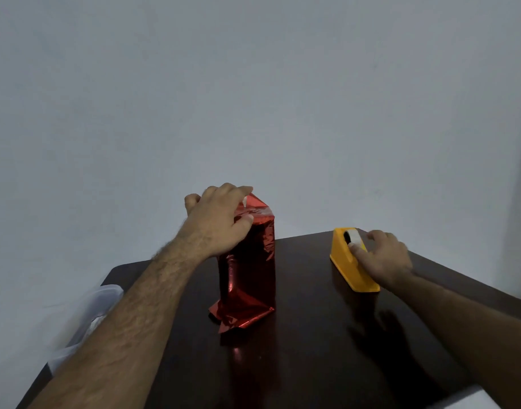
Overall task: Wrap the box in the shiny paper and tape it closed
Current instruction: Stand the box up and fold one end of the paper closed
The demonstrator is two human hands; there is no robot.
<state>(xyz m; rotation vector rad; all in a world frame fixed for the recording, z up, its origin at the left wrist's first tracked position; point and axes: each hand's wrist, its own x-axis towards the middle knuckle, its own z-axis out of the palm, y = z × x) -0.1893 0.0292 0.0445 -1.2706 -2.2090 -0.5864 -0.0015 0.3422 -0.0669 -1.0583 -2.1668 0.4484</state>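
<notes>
At centre frame, box (247, 261): stands upright on the dark table (312, 349), long axis vertical, wrapped in the shiny red paper (253, 293).
Upper end: the paper is folded to a peak that points up and slightly right; a bit of white shows at the peak beside the fingers.
Lower end: loose paper flaps splay out on the table toward the lower left of the box, unfolded.
Left hand (217, 219): lies over the top left of the box, fingers curled down onto the folded paper, thumb pressed on the front face, holding the fold.
Right hand (383, 258): right of centre, well apart from the box, rests on the yellow tape dispenser (349, 267); thumb tip touches the white tape roll (355, 236), fingers bent over the far side.
Dispenser: long axis runs from upper left to lower right.
Left edge: a clear plastic container (96, 305) beside the table, partly behind the left forearm.
Lower right corner: a white object (471, 399), only partly in frame.
Between box and dispenser: bare table, with nothing in the way.
</notes>
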